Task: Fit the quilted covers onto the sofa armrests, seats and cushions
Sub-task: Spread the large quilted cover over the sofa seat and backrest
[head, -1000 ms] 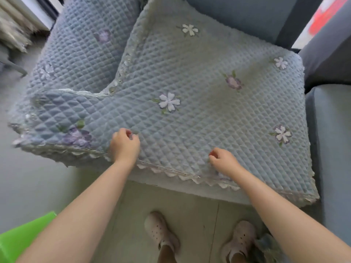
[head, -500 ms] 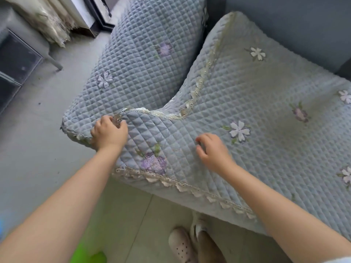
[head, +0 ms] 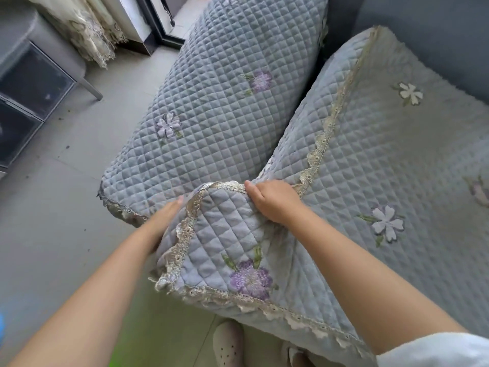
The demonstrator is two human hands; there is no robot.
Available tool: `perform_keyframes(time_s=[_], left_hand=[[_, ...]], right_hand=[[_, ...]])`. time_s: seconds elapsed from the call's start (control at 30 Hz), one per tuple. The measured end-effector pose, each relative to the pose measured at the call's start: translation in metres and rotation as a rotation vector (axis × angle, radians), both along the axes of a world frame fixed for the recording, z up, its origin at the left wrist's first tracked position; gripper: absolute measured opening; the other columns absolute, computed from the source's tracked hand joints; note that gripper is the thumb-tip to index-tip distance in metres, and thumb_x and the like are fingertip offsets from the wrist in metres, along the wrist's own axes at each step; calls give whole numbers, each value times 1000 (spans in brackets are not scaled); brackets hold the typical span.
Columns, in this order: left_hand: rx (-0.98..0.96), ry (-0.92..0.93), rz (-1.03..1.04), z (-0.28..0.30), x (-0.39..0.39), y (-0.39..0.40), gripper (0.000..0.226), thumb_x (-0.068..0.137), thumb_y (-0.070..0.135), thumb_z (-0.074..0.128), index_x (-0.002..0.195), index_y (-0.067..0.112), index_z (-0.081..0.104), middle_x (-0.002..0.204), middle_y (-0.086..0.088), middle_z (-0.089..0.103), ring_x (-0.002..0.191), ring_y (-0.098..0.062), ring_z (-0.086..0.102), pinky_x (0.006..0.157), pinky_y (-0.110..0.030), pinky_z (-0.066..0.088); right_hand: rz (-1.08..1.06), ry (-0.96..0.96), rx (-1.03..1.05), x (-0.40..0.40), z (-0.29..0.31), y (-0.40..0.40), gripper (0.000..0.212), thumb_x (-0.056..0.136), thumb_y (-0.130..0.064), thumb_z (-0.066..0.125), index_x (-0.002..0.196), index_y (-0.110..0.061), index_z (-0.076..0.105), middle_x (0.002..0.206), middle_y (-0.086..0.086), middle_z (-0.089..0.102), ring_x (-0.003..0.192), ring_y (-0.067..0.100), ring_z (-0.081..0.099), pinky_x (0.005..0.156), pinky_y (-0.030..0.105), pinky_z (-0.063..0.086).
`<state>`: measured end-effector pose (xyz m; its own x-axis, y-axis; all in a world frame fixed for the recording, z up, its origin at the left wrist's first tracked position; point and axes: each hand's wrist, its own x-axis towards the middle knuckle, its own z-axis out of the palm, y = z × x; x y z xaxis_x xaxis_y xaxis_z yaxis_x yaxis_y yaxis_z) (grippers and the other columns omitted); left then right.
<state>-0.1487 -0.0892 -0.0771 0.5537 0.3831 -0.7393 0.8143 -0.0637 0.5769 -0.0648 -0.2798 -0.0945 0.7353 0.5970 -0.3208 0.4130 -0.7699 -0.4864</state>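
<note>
While my right hand (head: 274,201) pinches the lace-trimmed corner of the pale blue quilted seat cover (head: 383,165), that corner stands folded up beside the covered armrest (head: 225,102). My left hand (head: 165,218) slides flat-fingered beneath it; the gap lies leftward.

seat cover corner lifted between armrest and seat

the armrest cover (head: 225,107) lies left of the seat cover (head: 397,168), which spreads over the seat before the sofa back (head: 423,30). the right hand (head: 275,201) is on top of the seat cover's raised front-left corner, the left hand (head: 165,215) beneath its edge. a shoe (head: 228,343) stands on the floor (head: 53,207) below, a cabinet (head: 29,102) far left.
</note>
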Motion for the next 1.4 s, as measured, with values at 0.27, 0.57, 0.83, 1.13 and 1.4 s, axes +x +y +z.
perform_keyframes(time_s=[0.27,0.57,0.83,1.13,1.4], left_hand=[[-171,218,-123,-45,-91,-11,86,70,84,32,131,25,43,131,3,48,123,-21,46,108,-38,33],[-240,371,7,-106,-137,-7,69,90,61,26,138,12,38,135,-17,49,123,-33,47,90,-32,38],[-94,517,-75,-167,-166,-7,56,100,40,15,145,7,20,150,-15,27,137,-29,29,110,-39,26],[-50,448,-185,-182,-165,20,58,97,47,24,141,11,26,144,-14,36,131,-30,37,106,-40,31],[9,141,-194,-179,-130,4,46,96,39,37,136,16,35,139,-8,42,126,-27,41,88,-26,30]], right_hand=[[40,31,-48,-66,-5,-24,53,95,-43,15,54,-14,31,55,1,41,68,25,45,58,33,26],[73,-69,-96,-116,-68,-14,53,91,-35,16,78,-3,56,88,16,64,86,31,57,75,35,36],[190,171,-396,-142,-135,13,46,98,-37,25,121,-5,48,126,14,51,119,26,44,104,35,26],[186,101,-556,-138,-149,27,49,97,-40,23,122,-7,49,128,11,50,125,22,38,109,46,14],[225,52,-509,-116,-165,21,50,98,-40,21,114,-5,53,116,10,60,124,23,43,114,49,-8]])
